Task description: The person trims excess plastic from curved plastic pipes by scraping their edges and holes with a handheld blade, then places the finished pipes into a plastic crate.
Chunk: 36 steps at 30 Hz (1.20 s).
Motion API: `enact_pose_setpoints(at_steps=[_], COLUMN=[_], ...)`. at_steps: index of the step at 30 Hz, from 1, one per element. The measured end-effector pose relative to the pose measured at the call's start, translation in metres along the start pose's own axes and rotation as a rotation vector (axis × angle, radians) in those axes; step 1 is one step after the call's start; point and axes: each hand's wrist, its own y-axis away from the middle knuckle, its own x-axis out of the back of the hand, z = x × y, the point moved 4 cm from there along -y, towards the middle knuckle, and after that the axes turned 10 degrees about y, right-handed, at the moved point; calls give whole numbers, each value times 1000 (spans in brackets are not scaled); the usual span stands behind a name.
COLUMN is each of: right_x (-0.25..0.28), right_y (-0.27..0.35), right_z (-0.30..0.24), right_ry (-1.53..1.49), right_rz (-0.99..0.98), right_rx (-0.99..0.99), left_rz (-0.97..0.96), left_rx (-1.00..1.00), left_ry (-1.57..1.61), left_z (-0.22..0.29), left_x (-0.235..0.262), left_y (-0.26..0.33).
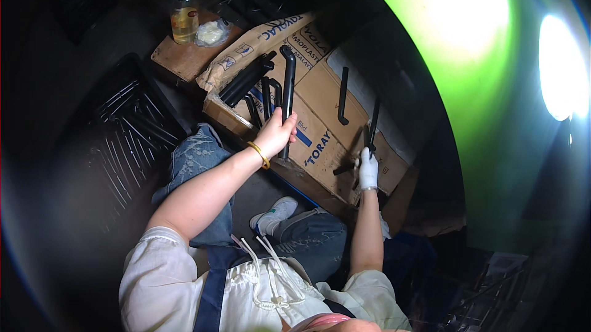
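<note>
Status around you?

Crate (161,99) off to my left, bottle (184,23) and plastic bag (211,34) on a brown board (175,58) beyond. Loose black tubes (247,80) crowd the left side of the cardboard (313,90); one more bent piece (343,98) lies to the right.

Held tube (288,85): where, and which way?

Over the cardboard, in my left hand (277,133), fingers wrapped round its lower half. Long axis runs away from me; bent end far, hooking left; near end toward me.

Right hand (367,170)?

White-gloved, at dark rods (375,119); can't say if it grips one.
</note>
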Motion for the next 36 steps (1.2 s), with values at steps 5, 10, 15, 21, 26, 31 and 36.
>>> enact_pose_setpoints(at_steps=[5,10,15,21,26,31,36], right_x=[-43,-61,-11,62,73,42,39], right_y=[-30,-56,-34,-1,-41,-83,-142], right_z=[-40,-30,16,51,76,53,64], right_ry=[-113,44,-119,-79,424,954,1142], right_rz=[-253,-160,1,160,300,269,62], right_rx=[22,6,-189,-88,213,262,128], left_rz=[69,66,54,20,37,59,23], left_rx=[2,-48,-29,19,70,32,61], left_ry=[-85,-66,-67,-27,114,169,148], left_z=[-8,-14,-10,-12,11,25,30], left_x=[9,13,6,8,-4,4,0], left_y=[-5,-10,-4,2,19,17,21])
